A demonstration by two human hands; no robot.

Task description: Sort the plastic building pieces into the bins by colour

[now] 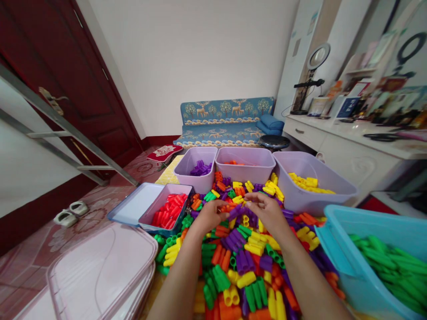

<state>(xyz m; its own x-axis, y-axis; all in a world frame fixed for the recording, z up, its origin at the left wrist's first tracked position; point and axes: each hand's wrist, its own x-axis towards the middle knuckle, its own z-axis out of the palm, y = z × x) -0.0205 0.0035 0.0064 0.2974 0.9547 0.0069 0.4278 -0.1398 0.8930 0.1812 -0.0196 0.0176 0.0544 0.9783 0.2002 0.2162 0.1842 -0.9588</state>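
Note:
Both of my hands reach over a heaped pile of plastic building pieces (233, 240) in purple, yellow, green, orange and red. My left hand (211, 216) is curved, with a gap between thumb and fingers, beside orange pieces (229, 207). Opposite it, my right hand (266, 210) has its fingers apart and bent downward. A purple piece (236, 212) shows between the two hands; whether any fingertip touches it I cannot tell. Many pieces in the heap are short tubes joined side by side, such as a purple cluster (233, 240) and a yellow cluster (256, 243).
Lilac bins stand behind the heap: one (195, 177) with purple pieces, one (245, 172) with orange, one (313, 200) with yellow. At right is a blue bin (343, 262) of green pieces. At left lie a box (156, 209) of red pieces and stacked lids (103, 266).

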